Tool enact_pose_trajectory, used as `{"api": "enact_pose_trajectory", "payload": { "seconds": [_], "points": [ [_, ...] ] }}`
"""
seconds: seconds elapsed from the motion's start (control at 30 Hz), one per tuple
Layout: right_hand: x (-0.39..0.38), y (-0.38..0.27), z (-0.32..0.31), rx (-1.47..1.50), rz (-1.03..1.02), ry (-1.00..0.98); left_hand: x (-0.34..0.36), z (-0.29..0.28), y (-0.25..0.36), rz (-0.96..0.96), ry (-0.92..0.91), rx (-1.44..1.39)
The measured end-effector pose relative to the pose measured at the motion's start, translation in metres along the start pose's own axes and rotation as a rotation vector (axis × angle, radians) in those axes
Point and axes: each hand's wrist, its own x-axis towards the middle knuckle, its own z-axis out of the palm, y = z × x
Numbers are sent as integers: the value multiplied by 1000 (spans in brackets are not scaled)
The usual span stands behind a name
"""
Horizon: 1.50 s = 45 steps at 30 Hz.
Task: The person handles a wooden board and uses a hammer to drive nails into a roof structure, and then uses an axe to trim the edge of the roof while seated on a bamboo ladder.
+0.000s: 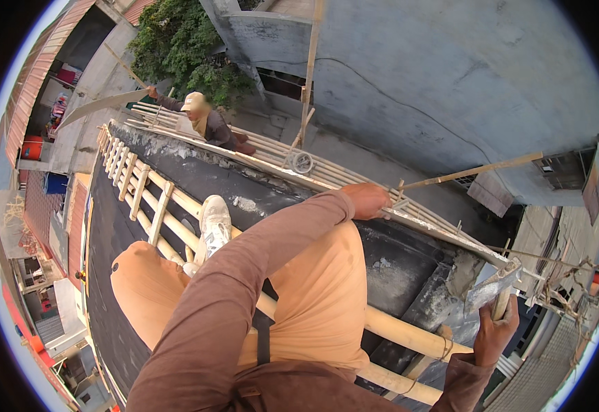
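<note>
My left arm reaches across to a long thin straight strip (323,182) that runs along the roof's outer edge. My left hand (368,200) is closed at this strip; the fingers' far side is hidden. Low at the right, my right hand (497,329) is wrapped round the wooden handle of a trowel (492,287). Its flat grey metal blade is smeared with mortar and stands by the strip's right end. Rough grey mortar (463,275) lies on the edge just left of the blade.
I sit over bamboo poles (409,336) lashed into a ladder-like frame (141,185) on the black roof sheet (117,233). Beyond the edge, a co-worker (210,127) in a cap stands at bamboo scaffolding (265,145), one hand by a long pale board (100,108). A grey wall (409,75) rises opposite.
</note>
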Motion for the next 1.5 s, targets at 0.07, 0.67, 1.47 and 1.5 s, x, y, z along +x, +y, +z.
{"api": "enact_pose_trajectory", "payload": {
  "seconds": [0.07, 0.67, 1.47, 1.5],
  "points": [
    [0, -7, 1, 29, 38, 22, 1, -1, 2, -52, -8, -28],
    [61, -30, -54, 410, 354, -234, 4, -3, 0, -54, -15, -62],
    [265, -2, 98, -852, 82, -715, -1, -3, -1, -69, -24, -99],
    [264, 8, 112, -933, 52, -740, 1, -2, -1, -60, -20, -97]
  ]
}}
